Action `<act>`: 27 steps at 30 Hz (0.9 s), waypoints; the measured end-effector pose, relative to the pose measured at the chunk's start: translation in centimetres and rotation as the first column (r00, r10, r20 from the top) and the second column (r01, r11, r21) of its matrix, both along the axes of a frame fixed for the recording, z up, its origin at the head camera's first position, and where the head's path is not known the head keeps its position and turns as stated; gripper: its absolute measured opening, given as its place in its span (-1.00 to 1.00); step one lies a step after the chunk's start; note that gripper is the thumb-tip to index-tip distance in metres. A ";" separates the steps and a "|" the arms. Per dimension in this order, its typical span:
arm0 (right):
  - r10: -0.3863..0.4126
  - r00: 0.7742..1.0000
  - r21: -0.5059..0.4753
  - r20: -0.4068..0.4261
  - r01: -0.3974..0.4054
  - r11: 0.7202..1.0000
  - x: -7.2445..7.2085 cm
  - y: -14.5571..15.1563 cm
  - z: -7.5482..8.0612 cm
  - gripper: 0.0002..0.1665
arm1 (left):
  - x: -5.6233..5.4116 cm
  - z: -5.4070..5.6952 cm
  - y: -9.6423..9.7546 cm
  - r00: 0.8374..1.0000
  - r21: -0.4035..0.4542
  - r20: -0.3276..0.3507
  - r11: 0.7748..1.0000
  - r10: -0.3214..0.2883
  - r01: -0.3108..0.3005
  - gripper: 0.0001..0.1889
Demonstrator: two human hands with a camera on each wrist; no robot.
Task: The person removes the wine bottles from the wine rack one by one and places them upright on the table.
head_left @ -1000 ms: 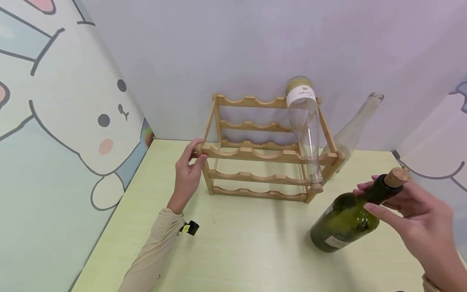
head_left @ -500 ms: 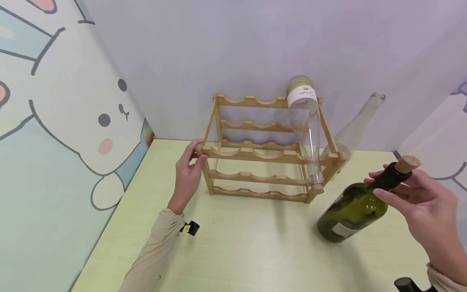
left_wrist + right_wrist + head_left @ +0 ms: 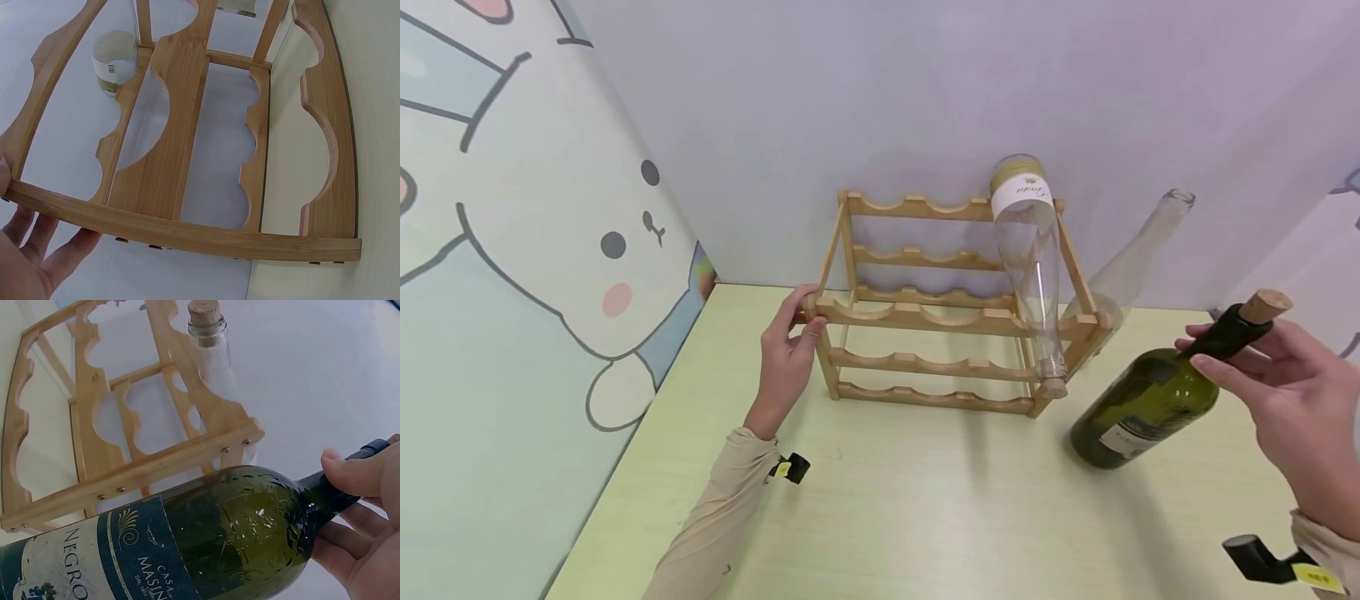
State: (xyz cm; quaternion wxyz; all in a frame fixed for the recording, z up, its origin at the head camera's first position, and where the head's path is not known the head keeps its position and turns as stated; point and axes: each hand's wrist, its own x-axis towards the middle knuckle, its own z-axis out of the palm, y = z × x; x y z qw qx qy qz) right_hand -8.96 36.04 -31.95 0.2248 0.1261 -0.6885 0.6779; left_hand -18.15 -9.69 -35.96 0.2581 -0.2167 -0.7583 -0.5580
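A wooden wine rack (image 3: 917, 317) with scalloped rails stands against the back wall. My left hand (image 3: 788, 354) grips its front left upright near the top rail, thumb in front. On the rack's top right slot lies a clear corked bottle (image 3: 1028, 250), its neck toward me. To the right of the rack, my right hand (image 3: 1292, 400) holds a green wine bottle (image 3: 1150, 404) by the neck. That bottle leans, with its corked end up and to the right. Its dark label (image 3: 134, 550) shows in the right wrist view.
Behind the rack's right side an uncorked clear bottle (image 3: 1138, 250) stands tilted in this view. The pale wooden table (image 3: 925, 500) meets walls at the back and sides. A cartoon rabbit covers the left wall (image 3: 550, 208).
My right hand has carried the green wine bottle to the right and farther from me. My left hand stays on the rack, which has not moved.
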 end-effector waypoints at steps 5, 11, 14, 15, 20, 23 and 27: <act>-0.099 0.994 0.071 0.035 0.096 0.993 -0.6 1.1 -0.4 -0.47 | 0.0 0.1 0.0 1.000 0.001 0.002 1.000 -0.002 0.002 -0.63; -0.166 0.983 0.160 0.076 0.152 0.975 -1.5 2.7 -0.8 -0.50 | -0.1 0.0 0.0 1.000 0.001 -0.010 1.000 -0.008 0.008 -0.63; -0.219 0.971 0.211 0.098 0.195 0.958 -1.9 3.4 -0.8 -0.51 | -0.1 0.0 0.0 1.000 -0.002 -0.013 1.000 -0.012 0.012 -0.63; -0.237 0.966 0.225 0.105 0.209 0.952 -2.0 3.7 -0.8 -0.51 | -0.1 -0.1 0.0 1.000 -0.002 -0.012 1.000 -0.012 0.012 -0.63; -0.290 0.950 0.258 0.119 0.252 0.933 -3.2 4.8 -0.8 -0.52 | -0.1 -0.1 0.0 1.000 -0.002 -0.014 1.000 -0.013 0.013 -0.63; -0.330 0.938 0.333 0.110 0.278 0.901 -4.2 5.3 -0.7 -0.49 | -0.1 0.0 0.0 1.000 -0.003 -0.014 1.000 -0.006 0.006 -0.63; -0.335 0.939 0.361 0.082 0.286 0.888 -5.5 6.0 -0.6 -0.46 | 0.0 -0.1 0.1 1.000 -0.004 -0.012 1.000 0.000 0.000 -0.63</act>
